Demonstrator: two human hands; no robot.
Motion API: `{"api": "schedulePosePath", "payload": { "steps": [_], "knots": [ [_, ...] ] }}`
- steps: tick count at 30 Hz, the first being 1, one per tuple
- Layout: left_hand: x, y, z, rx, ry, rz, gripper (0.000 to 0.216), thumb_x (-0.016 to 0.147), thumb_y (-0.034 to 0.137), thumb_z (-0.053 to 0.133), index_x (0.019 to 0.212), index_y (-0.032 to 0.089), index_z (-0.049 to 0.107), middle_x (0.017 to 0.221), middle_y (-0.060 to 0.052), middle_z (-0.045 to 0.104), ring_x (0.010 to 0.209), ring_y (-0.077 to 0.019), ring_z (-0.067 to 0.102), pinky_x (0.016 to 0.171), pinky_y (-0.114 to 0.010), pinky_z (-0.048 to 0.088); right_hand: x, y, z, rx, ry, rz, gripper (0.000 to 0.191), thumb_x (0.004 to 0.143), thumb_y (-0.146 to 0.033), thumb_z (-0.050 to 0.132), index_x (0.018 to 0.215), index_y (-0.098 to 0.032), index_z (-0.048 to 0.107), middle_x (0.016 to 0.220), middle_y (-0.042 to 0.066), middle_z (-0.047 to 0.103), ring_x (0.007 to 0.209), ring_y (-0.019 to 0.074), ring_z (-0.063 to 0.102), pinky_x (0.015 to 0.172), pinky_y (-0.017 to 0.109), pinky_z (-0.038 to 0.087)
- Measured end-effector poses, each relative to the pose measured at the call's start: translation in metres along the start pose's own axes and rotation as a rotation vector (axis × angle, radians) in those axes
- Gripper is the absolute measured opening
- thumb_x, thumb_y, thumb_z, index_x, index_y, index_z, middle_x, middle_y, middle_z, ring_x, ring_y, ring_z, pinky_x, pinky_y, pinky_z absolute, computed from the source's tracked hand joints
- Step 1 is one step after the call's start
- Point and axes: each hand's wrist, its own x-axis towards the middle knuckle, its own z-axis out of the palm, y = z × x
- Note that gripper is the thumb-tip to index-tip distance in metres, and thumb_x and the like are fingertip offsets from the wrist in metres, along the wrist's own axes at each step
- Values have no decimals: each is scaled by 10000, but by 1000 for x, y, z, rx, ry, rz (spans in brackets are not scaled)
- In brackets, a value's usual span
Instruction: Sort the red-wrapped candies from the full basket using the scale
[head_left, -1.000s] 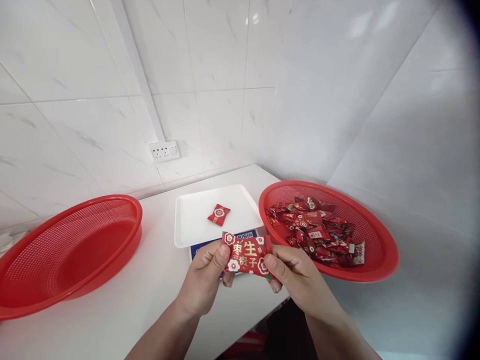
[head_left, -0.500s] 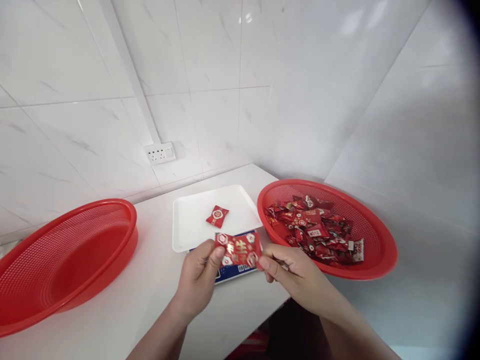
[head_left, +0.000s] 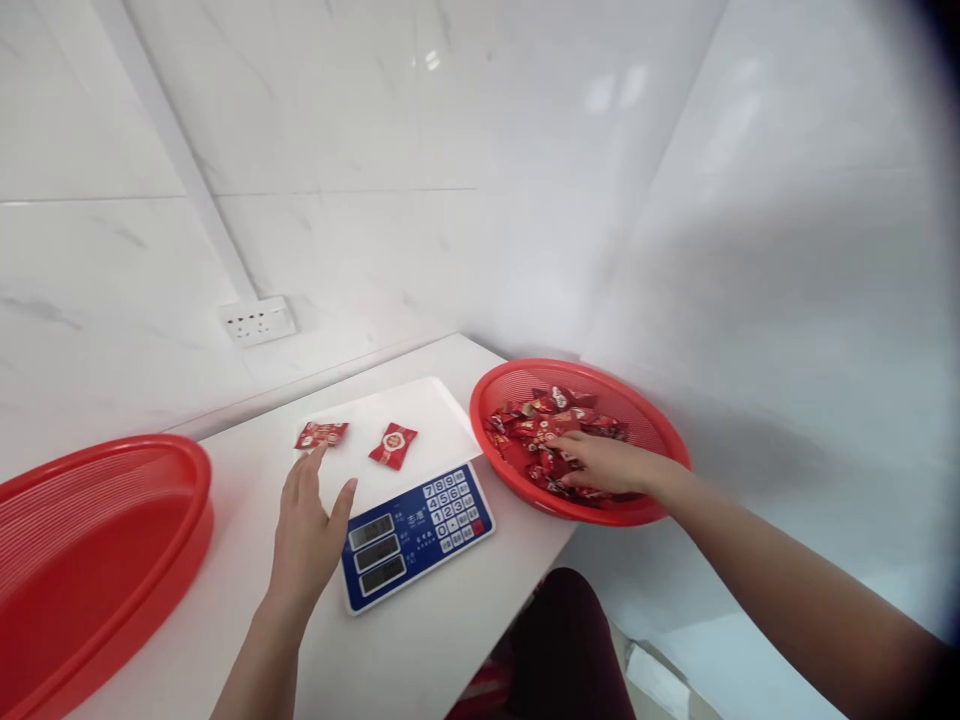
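Note:
My left hand (head_left: 306, 535) is open, fingers spread, just in front of a red snack packet (head_left: 321, 435) at the left of the white weighing tray (head_left: 429, 405). A second red packet (head_left: 393, 445) with a pale round emblem lies flat in the middle of that tray. The tray belongs to a scale with a blue keypad panel (head_left: 417, 530). Over on the right, my right hand (head_left: 606, 464) reaches into a red basket (head_left: 581, 370), its fingers stretched out on the heap of red packets (head_left: 517, 425). Its lower fingers are partly hidden among them.
A second red basket (head_left: 196, 490) stands at the left on the white table (head_left: 405, 655). Tiled wall (head_left: 360, 260) closes off the back, with a power socket (head_left: 259, 320) on it. The table's front edge runs diagonally near my leg (head_left: 570, 640).
The packet I held in both hands now lies on the tray's left side. My left hand has let go; my right hand has moved right into the basket. The view has shifted right.

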Motion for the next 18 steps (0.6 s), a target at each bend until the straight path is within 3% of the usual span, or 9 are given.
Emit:
{"api": "schedulePosePath", "payload": {
  "steps": [3, 7, 12, 14, 18],
  "knots": [
    [-4, 20, -2, -152, -153, -20, 597, 830, 482, 461, 1368, 263, 327, 1387, -113, 440, 1263, -308, 416, 904, -450, 458, 9, -2, 5, 2, -149, -40, 774, 707, -389, 604, 1415, -268, 316, 1480, 113, 302, 1158, 334, 521, 882, 387, 439],
    [1, 35, -9, -378, -352, -77, 571, 817, 509, 483, 1337, 304, 366, 1294, -92, 543, 1189, -287, 508, 809, -391, 513, 19, -18, 10, -52, -146, -39, 439, 719, -235, 588, 1158, -209, 597, 1231, 150, 557, 976, 303, 612, 739, 352, 468],
    [6, 43, -12, -601, -437, -55, 497, 763, 493, 574, 1197, 257, 518, 1136, -92, 644, 1106, -257, 578, 837, -379, 524, 25, -19, -2, -156, -230, -35, 202, 693, -169, 588, 877, -199, 664, 938, 97, 651, 779, 252, 630, 592, 296, 439],
    [7, 45, -13, -691, -452, -64, 470, 745, 478, 604, 1143, 233, 557, 1064, -91, 673, 1047, -251, 613, 843, -374, 527, 29, -16, -8, -160, -188, -19, 175, 708, -264, 614, 863, -195, 657, 903, 93, 649, 775, 253, 626, 603, 300, 444],
    [6, 47, -14, -754, -494, -101, 429, 744, 467, 613, 1094, 220, 583, 1010, -79, 687, 995, -237, 639, 846, -357, 528, 51, -24, -10, -23, -17, -157, 322, 750, -424, 590, 972, -195, 629, 1092, 113, 609, 896, 259, 610, 701, 306, 461]
  ]
}}
